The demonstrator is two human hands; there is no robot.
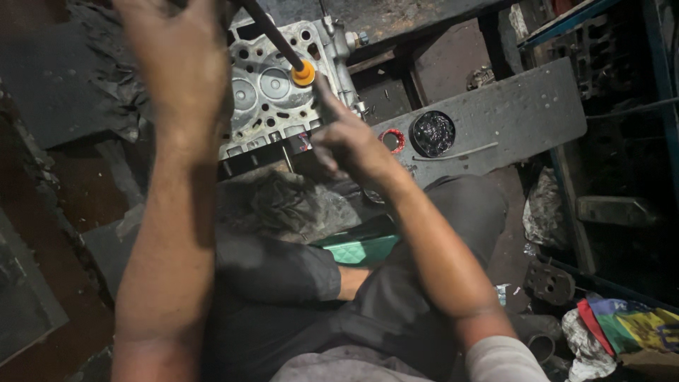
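1. Dark rod [272,34]: slender stick with an orange suction cup [303,73] at its lower end; long axis runs diagonally from the upper left, near the top edge of the view, down to the right; the cup end points down onto the face of the cylinder head [272,99].
2. Left hand [180,60]: raised in the upper left, back of the hand toward the camera; the rod's upper part passes just beside it on its right and seems to run behind it; its fingers are hidden past the frame edge, so whether they close on the rod cannot be told.
3. Right hand [350,141]: lies below and right of the cup, near it but apart; one of its fingers [324,92] stretches up toward the cup and ends just short of it, the rest curl loosely inward; nothing seen held.
4. Cylinder head: grey metal casting with round valve seats and many small holes, tilted on the dark bench [495,106]; the cup sits on its right portion.
5. Round open tin [433,133] of dark glossy paste on the bench, right of the right hand; a red ring lid [392,140] just beside it.
6. Green box [368,244] near the person's lap, below the right forearm; crumpled grey rag [283,205] to its left.
7. Coloured cloths [622,325] on the floor at lower right.
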